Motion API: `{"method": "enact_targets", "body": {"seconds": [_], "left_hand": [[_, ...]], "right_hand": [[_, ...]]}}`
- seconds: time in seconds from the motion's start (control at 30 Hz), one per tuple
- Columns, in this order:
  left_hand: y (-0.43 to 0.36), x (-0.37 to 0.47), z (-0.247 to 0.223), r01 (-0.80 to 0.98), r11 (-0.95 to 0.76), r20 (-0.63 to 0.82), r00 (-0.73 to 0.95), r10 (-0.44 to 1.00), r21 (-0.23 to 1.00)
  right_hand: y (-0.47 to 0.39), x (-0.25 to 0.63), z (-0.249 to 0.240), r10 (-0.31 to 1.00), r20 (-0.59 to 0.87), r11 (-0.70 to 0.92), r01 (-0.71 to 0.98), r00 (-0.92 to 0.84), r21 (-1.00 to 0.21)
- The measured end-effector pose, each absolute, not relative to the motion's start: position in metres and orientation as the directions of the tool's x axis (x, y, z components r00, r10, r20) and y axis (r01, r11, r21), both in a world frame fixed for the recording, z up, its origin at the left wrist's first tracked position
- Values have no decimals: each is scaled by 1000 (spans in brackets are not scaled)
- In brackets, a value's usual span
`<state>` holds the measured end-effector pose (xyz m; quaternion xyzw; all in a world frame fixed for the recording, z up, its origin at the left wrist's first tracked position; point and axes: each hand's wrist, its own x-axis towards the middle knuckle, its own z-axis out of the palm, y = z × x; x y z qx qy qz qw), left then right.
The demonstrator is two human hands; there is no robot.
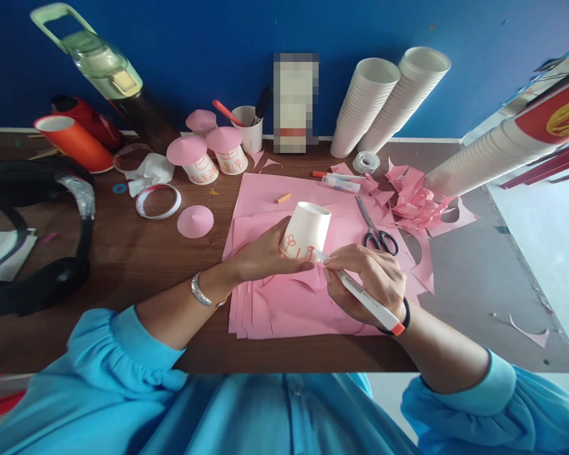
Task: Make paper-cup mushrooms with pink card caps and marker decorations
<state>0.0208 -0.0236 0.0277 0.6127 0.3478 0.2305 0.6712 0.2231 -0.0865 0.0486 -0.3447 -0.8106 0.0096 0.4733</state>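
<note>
My left hand (260,256) grips a white paper cup (310,224), held upside down and a little tilted over pink paper sheets (294,309). Orange flower and stem drawings run along the cup's lower part. Between the fingers of my right hand (367,278) is a white marker (370,300) with an orange end; its tip meets the cup beside the drawings. Scissors (379,234) with black handles lie just beyond my right hand. A short orange-tan stick (283,198) rests on the paper behind the cup.
Decorated cups with pink cone tops (187,151) stand at the back left, near a loose pink cone (195,222). Stacks of white cups (365,107) lean on the blue wall. Pink scraps (417,196), a glue stick (341,183) and tape (366,162) lie right; headphones (83,253) lie left.
</note>
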Motion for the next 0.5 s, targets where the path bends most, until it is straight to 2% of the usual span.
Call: {"method": "enact_targets", "body": {"seconds": [0.5], "left_hand": [[-24, 22, 31, 117, 172, -206, 640, 740, 978]], "right_hand": [[-87, 223, 49, 572, 758, 759, 553, -315, -343]]}}
